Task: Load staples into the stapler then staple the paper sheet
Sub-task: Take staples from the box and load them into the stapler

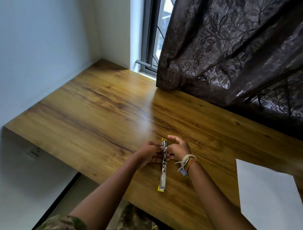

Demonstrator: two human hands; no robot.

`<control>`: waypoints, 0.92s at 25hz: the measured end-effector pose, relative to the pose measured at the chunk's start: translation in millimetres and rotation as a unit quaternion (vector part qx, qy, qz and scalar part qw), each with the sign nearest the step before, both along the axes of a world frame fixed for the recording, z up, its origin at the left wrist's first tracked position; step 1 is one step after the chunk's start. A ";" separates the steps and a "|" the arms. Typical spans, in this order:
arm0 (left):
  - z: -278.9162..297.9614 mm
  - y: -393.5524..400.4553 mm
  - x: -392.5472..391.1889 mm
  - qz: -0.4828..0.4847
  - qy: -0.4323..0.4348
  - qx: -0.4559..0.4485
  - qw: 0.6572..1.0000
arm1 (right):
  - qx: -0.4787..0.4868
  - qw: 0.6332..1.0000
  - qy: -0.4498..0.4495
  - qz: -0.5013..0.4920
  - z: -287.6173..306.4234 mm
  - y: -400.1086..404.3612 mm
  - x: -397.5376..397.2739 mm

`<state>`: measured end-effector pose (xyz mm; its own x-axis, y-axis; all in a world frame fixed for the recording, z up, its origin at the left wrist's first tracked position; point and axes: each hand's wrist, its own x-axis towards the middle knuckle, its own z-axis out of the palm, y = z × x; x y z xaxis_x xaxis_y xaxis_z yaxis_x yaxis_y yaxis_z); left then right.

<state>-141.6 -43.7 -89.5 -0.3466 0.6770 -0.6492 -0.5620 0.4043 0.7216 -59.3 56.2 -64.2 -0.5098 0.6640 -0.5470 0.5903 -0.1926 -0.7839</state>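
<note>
Beside a curtained window [155,33], wooden desk [95,109].

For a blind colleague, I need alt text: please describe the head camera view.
Both hands, left hand and right hand, work on a yellow and silver metal stapler lying opened out flat on a brown wooden desk. A white paper sheet lies on the desk to the right, and a dark leaf-patterned curtain hangs behind.
</note>
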 end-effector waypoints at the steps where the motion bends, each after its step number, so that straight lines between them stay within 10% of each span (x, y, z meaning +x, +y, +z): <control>1: -0.4 1.0 0.5 -0.003 -0.002 0.004 1.000 | 0.002 1.000 0.013 -0.016 -4.2 -0.2 1.5; 11: 1.3 8.1 5.1 -0.006 0.055 -0.014 0.998 | 0.105 0.993 0.017 0.048 -16.5 -4.1 15.1; 23: -4.2 7.0 8.7 0.019 0.110 -0.037 0.993 | -0.027 0.998 -0.002 -0.055 -6.7 -3.2 -1.8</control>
<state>-132.9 -36.7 -93.6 -0.5098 0.6142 -0.6023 -0.4095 0.4424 0.7978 -61.1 53.0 -70.9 -0.4331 0.6849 -0.5860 0.5662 -0.2992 -0.7681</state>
